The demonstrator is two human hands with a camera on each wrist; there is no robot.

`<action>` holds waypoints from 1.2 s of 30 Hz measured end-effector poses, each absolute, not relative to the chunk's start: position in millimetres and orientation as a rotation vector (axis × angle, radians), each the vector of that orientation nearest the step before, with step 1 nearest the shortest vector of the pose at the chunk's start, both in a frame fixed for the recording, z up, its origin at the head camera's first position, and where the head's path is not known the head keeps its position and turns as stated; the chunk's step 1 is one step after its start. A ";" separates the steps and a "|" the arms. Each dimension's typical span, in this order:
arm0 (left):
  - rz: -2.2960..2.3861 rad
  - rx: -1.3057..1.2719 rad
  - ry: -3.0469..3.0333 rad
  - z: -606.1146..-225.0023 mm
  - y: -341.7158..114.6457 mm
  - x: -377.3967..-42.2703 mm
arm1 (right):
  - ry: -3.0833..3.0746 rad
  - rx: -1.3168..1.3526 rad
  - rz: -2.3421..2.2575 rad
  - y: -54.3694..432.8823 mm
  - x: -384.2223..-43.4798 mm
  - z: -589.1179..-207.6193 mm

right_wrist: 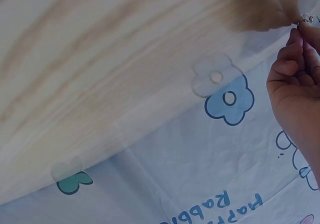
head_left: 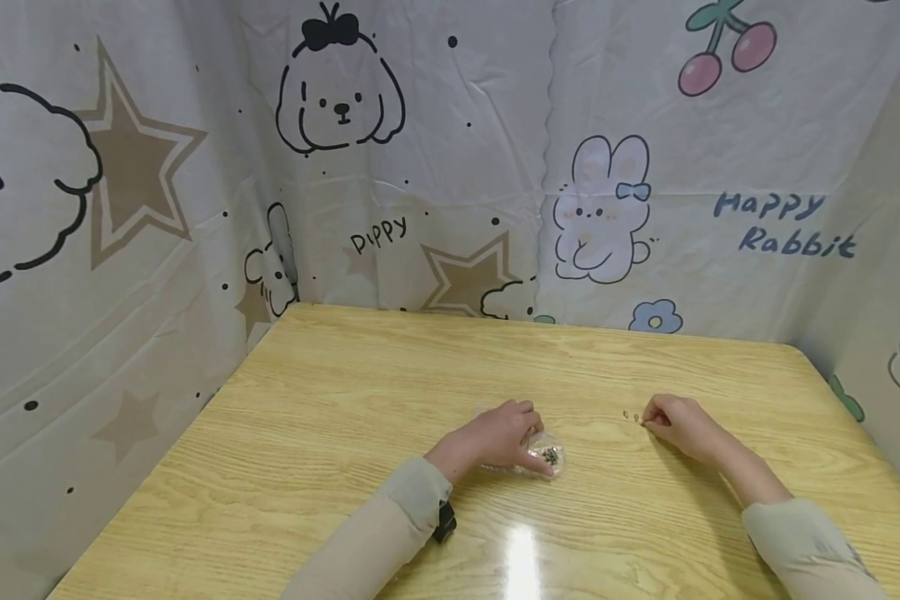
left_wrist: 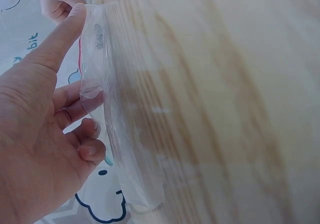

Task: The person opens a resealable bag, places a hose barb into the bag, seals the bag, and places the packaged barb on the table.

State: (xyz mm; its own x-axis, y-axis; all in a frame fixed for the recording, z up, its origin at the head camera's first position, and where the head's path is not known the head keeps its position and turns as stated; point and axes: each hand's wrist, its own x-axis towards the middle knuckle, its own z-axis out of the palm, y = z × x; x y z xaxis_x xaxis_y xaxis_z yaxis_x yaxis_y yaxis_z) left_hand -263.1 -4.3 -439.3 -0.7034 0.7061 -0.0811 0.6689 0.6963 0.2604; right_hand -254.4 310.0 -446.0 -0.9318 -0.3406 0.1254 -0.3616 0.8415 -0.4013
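A clear plastic bag (head_left: 557, 447) lies on the table with a cluster of small dark pieces (head_left: 550, 456) inside. My left hand (head_left: 498, 435) holds it, thumb along the near edge and fingers at the far side. In the left wrist view the bag (left_wrist: 107, 89) stretches along the table beside the thumb and bent fingers. To the right, my right hand (head_left: 678, 425) has its thumb and index finger pinched together at the tabletop, on a tiny piece (head_left: 641, 422) too small to make out. Two tiny ring-like pieces (head_left: 626, 414) lie just left of those fingertips.
The wood-grain table (head_left: 330, 400) extends around both hands. Behind it and at the sides hangs a pale printed curtain (head_left: 450, 167). A black strap or device (head_left: 445, 522) sits at the left wrist.
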 end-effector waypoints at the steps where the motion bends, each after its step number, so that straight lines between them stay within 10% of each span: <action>1: 0.314 1.118 2.731 -439.1 -4.2 -263.1 | -2.972 0.574 0.668 310.1 -254.4 -446.0; 36: 0.312 1.103 2.731 -437.9 -3.8 -261.6 | -2.948 0.722 0.952 269.5 -247.1 -440.6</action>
